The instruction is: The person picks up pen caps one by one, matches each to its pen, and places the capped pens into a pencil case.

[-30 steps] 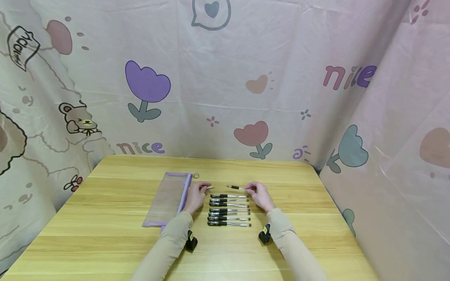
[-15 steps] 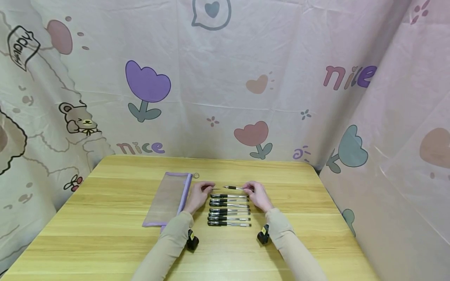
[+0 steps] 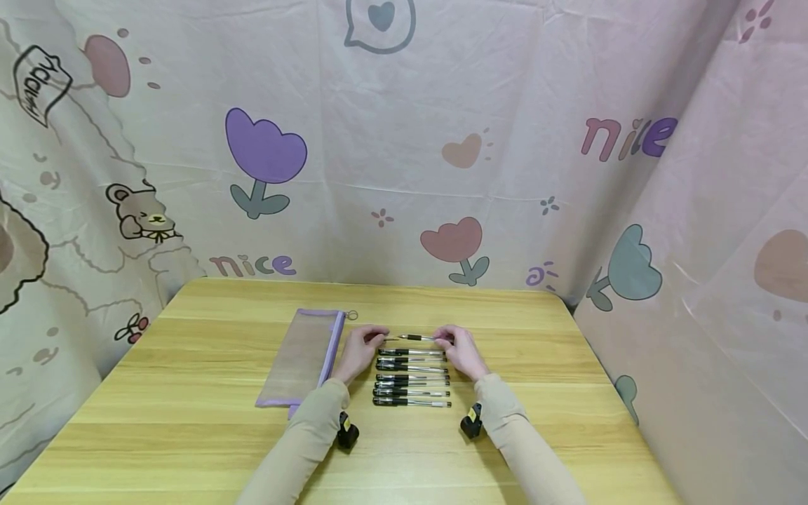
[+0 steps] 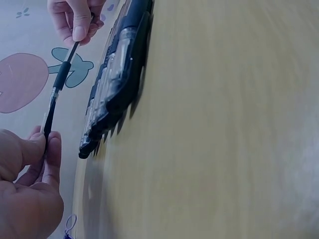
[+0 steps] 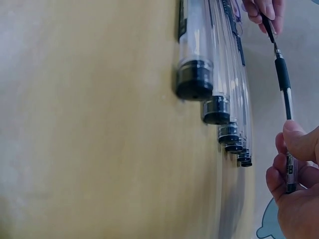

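In the head view my left hand (image 3: 358,353) pinches a small pen cap between thumb and fingers. The left wrist view shows this cap (image 4: 49,122), with a dark clip. My right hand (image 3: 463,353) grips the rear of an uncapped gel pen (image 3: 416,338), its clear barrel and black grip showing in the right wrist view. The pen's tip points left, toward the cap. Whether tip and cap touch, I cannot tell. Both hands are beyond a row of capped gel pens (image 3: 390,402), laid parallel on the wooden table (image 3: 189,393).
A see-through pencil pouch (image 3: 297,358) with purple edging lies left of the left hand, a ring (image 3: 352,315) at its zip end. Behind the table hangs a printed curtain (image 3: 372,238). Small black wrist cameras sit under both sleeves.
Both hands have moved inward. The pen has shifted left and the cap right, so the gap between them has narrowed to almost nothing. The row of pens and the pouch have stayed put.
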Demonstrator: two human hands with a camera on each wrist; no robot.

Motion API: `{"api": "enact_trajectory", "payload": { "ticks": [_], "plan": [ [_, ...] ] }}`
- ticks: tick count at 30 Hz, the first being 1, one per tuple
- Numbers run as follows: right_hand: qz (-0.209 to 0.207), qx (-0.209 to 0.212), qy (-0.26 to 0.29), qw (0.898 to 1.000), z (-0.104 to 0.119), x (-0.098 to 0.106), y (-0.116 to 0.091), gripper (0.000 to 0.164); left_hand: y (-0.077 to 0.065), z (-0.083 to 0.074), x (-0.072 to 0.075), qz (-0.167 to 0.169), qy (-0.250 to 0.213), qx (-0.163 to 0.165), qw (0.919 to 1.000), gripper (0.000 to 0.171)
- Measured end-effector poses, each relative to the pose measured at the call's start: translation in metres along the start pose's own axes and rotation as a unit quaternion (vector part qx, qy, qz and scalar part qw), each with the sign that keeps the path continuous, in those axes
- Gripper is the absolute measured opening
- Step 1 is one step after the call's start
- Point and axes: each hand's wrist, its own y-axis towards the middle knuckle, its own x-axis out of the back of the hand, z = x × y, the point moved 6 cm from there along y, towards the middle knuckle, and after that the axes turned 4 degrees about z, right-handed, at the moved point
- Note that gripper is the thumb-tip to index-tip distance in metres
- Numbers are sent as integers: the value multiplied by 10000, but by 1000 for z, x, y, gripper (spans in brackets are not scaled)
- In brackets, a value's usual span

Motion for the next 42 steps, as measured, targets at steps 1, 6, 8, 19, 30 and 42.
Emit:
{"api": "enact_trajectory", "payload": {
  "ticks": [1,6,8,19,30,42],
  "plan": [
    [11,-5,14,10000,0,0,0,11,0,0,0,8,-19,2,10000,19],
    [59,-41,82,9999,1,0,1,11,2,-1,-2,17,-90,-13,10000,19],
    [68,-45,95,9999,1,0,1,11,2,-1,-3,27,-106,-27,9999,19],
    [163,-24,53,9999,7,-2,1,10,3,-5,-8,155,-220,-123,9996,21],
    [174,86,198,9996,10,-5,1,12,1,-9,-8,124,-357,-87,9992,23],
    [167,134,205,9996,11,-6,2,9,0,-13,-5,-95,-510,-245,9984,21]
  ]
}}
